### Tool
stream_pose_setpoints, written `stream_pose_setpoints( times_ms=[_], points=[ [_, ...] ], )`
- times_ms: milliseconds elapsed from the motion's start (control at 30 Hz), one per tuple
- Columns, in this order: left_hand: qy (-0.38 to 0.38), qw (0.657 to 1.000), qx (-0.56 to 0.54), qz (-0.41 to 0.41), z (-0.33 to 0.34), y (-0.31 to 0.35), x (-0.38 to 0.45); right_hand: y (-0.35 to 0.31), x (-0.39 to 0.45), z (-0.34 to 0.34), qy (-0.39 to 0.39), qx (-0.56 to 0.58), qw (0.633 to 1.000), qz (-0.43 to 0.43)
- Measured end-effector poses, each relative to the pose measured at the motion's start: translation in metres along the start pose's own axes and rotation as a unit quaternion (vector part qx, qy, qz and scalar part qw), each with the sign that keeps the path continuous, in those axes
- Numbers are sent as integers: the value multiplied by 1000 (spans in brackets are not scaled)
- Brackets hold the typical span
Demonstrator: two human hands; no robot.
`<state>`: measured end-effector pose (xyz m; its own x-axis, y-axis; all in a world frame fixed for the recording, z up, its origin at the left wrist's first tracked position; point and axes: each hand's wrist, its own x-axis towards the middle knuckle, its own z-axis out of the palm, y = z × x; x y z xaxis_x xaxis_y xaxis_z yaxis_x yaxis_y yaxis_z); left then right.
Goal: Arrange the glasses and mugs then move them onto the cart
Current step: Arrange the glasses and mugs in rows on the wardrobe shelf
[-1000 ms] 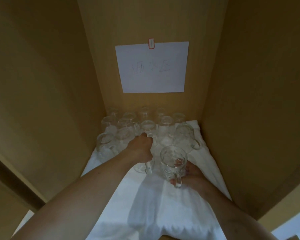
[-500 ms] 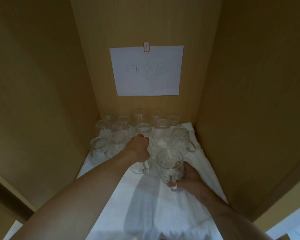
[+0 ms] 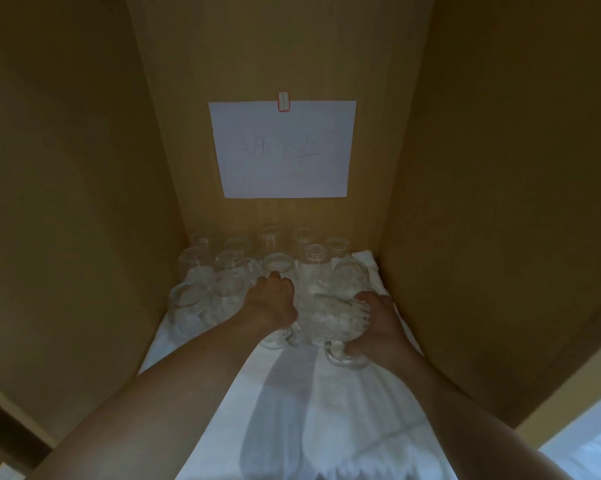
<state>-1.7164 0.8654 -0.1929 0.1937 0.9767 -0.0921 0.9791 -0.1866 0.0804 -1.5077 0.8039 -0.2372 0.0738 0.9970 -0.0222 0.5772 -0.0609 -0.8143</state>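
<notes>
Several clear glasses and glass mugs stand upside down in rows on a white cloth inside a wooden cupboard. My right hand grips a clear mug by its side, tilted, its handle toward me. My left hand curls over another clear mug just left of it; most of that mug is hidden under the hand.
Wooden cupboard walls close in on both sides and behind. A white paper note is taped to the back wall. The front half of the cloth lies bare between my forearms.
My right hand moved the mug back toward the rows and tilted it. My left hand stayed on its mug. The camera view shifted downward.
</notes>
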Motion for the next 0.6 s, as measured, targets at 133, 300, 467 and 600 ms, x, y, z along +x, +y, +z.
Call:
stream_pose_setpoints(
  times_ms=[133, 300, 467, 600],
  points=[
    [8, 1000, -6, -14, 1, 3, 0, -21, 10, -1, 3, -173, 983, -60],
    [6, 1000, -17, -10, -5, -8, 2, -38, 25, 9, -18, -368, 921, -124],
    [23, 1000, 12, -9, -3, -7, 0, -45, 30, 23, -11, -480, 860, -173],
    [36, 999, 29, -18, 2, -6, -2, -41, 35, 31, -55, -470, 858, -201]
  ],
)
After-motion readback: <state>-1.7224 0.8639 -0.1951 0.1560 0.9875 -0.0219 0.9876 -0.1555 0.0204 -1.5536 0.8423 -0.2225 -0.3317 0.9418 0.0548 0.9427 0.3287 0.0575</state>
